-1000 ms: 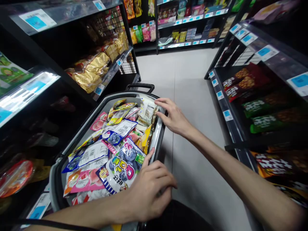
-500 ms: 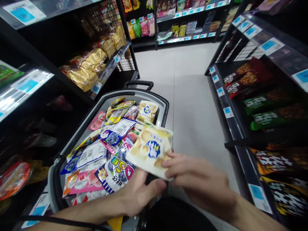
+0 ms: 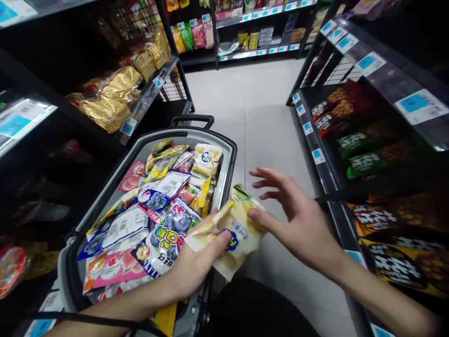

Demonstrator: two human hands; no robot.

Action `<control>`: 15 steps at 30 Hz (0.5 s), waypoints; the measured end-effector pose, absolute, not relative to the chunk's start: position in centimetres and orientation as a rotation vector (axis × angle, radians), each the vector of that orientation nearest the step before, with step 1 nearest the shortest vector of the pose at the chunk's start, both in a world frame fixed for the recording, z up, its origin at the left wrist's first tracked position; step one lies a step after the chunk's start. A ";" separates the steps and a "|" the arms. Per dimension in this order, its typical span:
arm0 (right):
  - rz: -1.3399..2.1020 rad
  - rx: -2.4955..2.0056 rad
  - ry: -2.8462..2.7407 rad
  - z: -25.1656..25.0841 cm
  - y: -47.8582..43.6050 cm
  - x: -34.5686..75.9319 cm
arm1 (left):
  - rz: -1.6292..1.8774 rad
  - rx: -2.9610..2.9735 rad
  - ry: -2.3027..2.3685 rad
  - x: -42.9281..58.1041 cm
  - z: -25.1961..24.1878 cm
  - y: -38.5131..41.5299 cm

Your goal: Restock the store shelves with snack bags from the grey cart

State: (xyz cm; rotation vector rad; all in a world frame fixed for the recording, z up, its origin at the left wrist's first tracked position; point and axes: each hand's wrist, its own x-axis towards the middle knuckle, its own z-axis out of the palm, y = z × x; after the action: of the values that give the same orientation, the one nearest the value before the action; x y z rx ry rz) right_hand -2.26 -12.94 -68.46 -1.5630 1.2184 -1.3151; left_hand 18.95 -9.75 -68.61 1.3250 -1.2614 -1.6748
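My left hand (image 3: pixel 198 262) grips a cream-coloured snack bag (image 3: pixel 238 220) with a blue logo, its thumb pressed across the front. The bag is tilted and creased, over the basket's near right side. To its right, my right hand (image 3: pixel 293 213) has its fingers spread, and the thumb lies by the bag's upper right edge. Below and left is a grey shopping basket (image 3: pixel 229 161) full of snack packets. Among them are a blueberry candy bag (image 3: pixel 171 236), a pink peach packet (image 3: pixel 121 267) and a similar cream snack bag (image 3: pixel 206 159) at the far corner.
Dark shelving with gold-wrapped packs (image 3: pixel 121 86) rises on the left. On the right, a shelf holds green bags (image 3: pixel 368 159) and black-and-yellow bags (image 3: pixel 396 267). Grey floor (image 3: pixel 266 107) runs between them to a rear shelf (image 3: pixel 259 51). The basket's black handle (image 3: pixel 192 122) sticks up at its far end.
My left hand has closed its thumb over the snack bag, which has turned and creased. My right hand has loosened, its fingers lifting away and spreading. The view has shifted slightly right.
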 end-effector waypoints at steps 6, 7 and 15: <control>-1.014 -0.882 1.040 -68.9 -14.1 -1.8 | -1.683 1.308 -1.348 18.6 -68.6 -10.1; -1.065 -0.774 1.071 -69.2 -14.1 -1.8 | -1.705 1.292 -1.290 18.5 -68.7 -10.1; -1.409 -0.376 1.191 -71.0 -13.5 -1.7 | -1.538 1.152 -1.241 18.5 -69.5 -10.0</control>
State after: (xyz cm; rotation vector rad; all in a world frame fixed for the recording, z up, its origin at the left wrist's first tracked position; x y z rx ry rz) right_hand -1.65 -13.46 -70.97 -0.3757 1.1908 -1.4086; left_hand 18.47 -10.03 -69.53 1.1523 -1.2411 -1.5379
